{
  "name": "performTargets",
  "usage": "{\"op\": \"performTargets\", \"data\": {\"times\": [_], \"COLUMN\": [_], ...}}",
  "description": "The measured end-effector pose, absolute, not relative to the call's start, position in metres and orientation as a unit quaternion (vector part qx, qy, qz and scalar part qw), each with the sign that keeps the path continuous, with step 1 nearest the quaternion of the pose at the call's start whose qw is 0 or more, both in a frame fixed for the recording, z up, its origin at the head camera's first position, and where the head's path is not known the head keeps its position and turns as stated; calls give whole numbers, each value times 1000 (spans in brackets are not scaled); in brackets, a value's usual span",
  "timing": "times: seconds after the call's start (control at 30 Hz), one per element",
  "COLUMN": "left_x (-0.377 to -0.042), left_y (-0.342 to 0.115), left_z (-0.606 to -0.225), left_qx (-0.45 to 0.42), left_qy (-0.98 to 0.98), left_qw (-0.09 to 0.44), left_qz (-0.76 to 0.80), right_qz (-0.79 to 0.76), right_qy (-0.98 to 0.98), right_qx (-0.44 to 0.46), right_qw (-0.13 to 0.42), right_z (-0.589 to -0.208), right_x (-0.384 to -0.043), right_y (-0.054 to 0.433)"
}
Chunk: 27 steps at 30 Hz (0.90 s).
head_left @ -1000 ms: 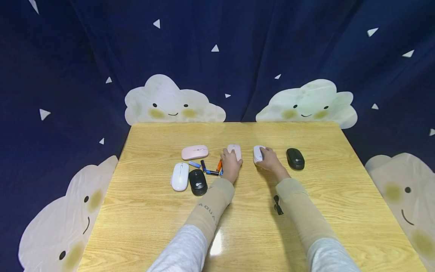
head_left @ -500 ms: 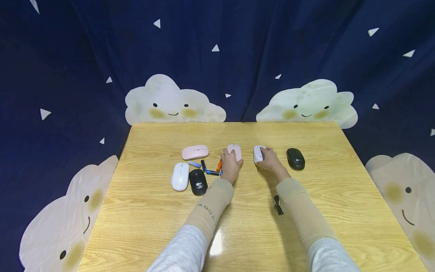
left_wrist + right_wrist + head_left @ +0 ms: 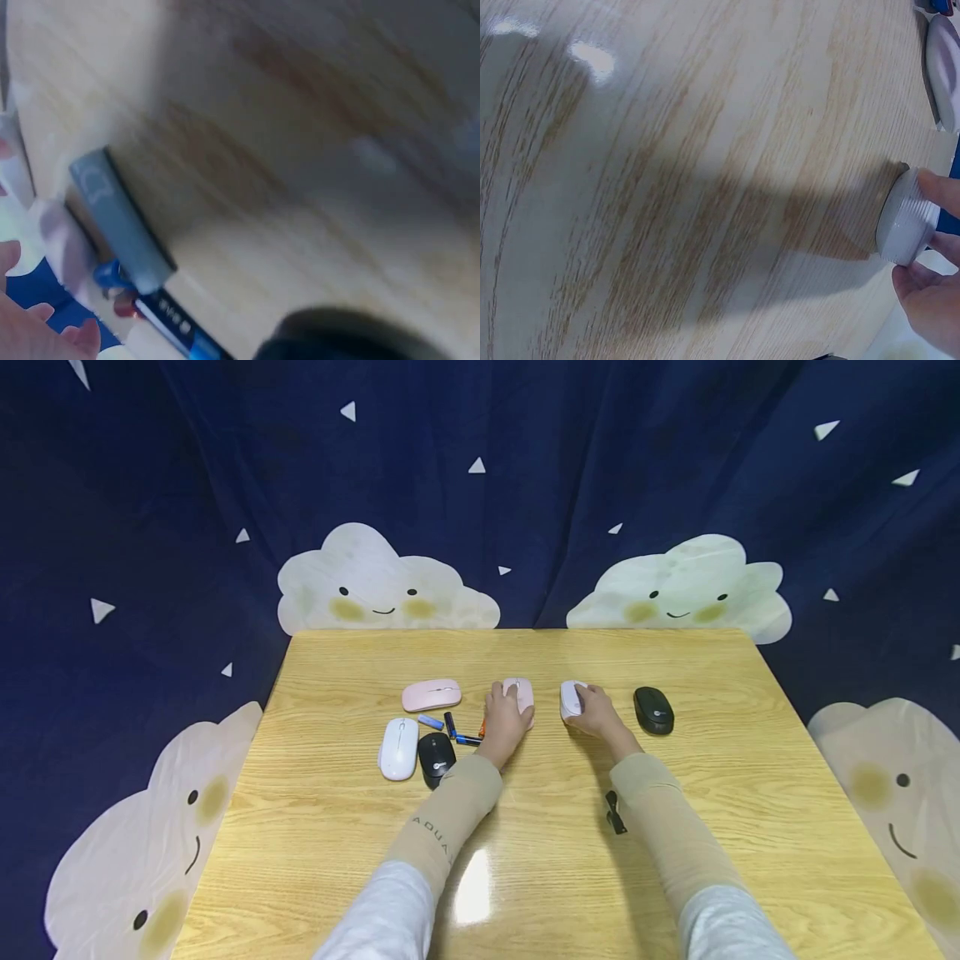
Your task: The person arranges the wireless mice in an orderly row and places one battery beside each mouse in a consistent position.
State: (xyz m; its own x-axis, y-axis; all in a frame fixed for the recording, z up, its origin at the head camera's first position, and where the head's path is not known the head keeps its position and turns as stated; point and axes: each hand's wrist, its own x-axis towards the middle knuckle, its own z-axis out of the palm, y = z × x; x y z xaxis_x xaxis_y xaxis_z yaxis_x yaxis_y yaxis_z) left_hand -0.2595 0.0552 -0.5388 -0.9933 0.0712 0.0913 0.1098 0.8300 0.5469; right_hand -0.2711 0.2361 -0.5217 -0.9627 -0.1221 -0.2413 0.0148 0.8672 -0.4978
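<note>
In the head view my left hand [image 3: 506, 722] is over the near part of an upright-lying pink mouse [image 3: 522, 689], fingers on its left side and thumb on its right. The left wrist view shows those fingers [image 3: 86, 337] loosely bent, apart from the pink mouse [image 3: 66, 244]. An orange battery [image 3: 482, 727] is mostly hidden by this hand. Blue batteries [image 3: 431, 722] lie just left of it. My right hand [image 3: 596, 714] grips a white mouse [image 3: 571, 699] by its sides, thumb and fingers around it; the right wrist view shows the mouse [image 3: 904, 217] on the table.
Left of the batteries are another pink mouse [image 3: 431, 695], a white mouse [image 3: 398, 748] and a black mouse [image 3: 436, 756]. A second black mouse [image 3: 654, 710] lies right of my right hand. A small black item [image 3: 616, 814] is beside the right forearm on the wooden table [image 3: 555, 877].
My left hand and forearm have shifted slightly left, now covering more of the orange battery. The right hand keeps its grip on the white mouse, unmoved.
</note>
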Motion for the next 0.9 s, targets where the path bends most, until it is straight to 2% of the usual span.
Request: {"op": "performTargets", "data": {"times": [0.5, 0.73, 0.9], "left_x": [-247, -234, -222], "left_y": [3, -41, -73], "left_z": [-501, -501, -508], "left_qx": [-76, -78, -52], "left_qy": [-955, -948, -949], "left_qw": [109, 155, 148], "left_qz": [-265, -265, -274], "right_qz": [-253, -258, -258], "right_qy": [958, 956, 956], "right_qx": [-42, -41, -40], "right_qw": [132, 133, 134], "right_z": [-520, -521, -522], "right_x": [-271, -271, -272], "right_y": [238, 237, 238]}}
